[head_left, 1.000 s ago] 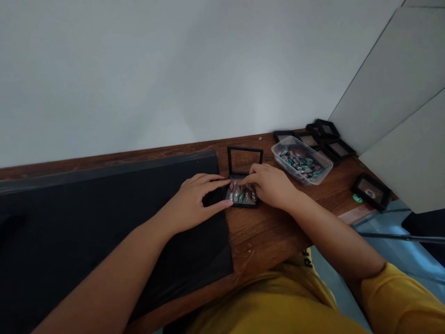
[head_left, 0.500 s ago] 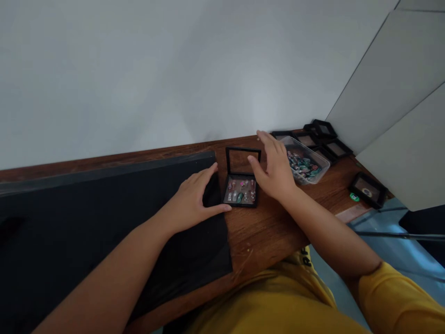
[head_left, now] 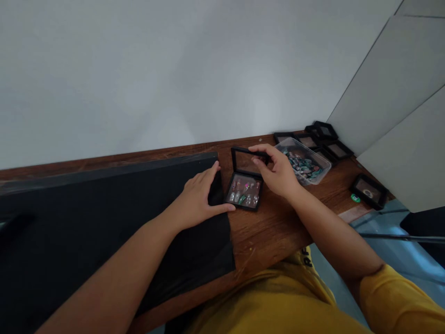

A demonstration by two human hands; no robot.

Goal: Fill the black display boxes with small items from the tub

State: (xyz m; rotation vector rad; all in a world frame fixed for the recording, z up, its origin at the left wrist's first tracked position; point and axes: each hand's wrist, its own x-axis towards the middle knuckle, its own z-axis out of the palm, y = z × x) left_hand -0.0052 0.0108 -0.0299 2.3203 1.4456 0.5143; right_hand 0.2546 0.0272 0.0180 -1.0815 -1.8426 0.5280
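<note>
A small black case (head_left: 244, 190) lies open on the wooden table, its clear-windowed lid (head_left: 245, 161) raised at the back. Inside are several decorated nail-shaped pieces in pink, silver and green. My right hand (head_left: 276, 171) pinches the lid's upper right edge between thumb and fingers. My left hand (head_left: 200, 197) is open, thumb and fingers spread, with the thumb tip at the case's front left corner and the palm over the black mat.
A clear plastic tub (head_left: 309, 164) of similar loose pieces stands right of my right hand. Several black cases (head_left: 337, 149) lie behind it, another (head_left: 369, 191) near the right table edge beside a small green item (head_left: 355, 198). A black mat (head_left: 86, 222) covers the left side.
My right hand has closed on the lid's edge, where before it was open beside it. The case is turned slightly and sits a little further right. My left hand remains spread.
</note>
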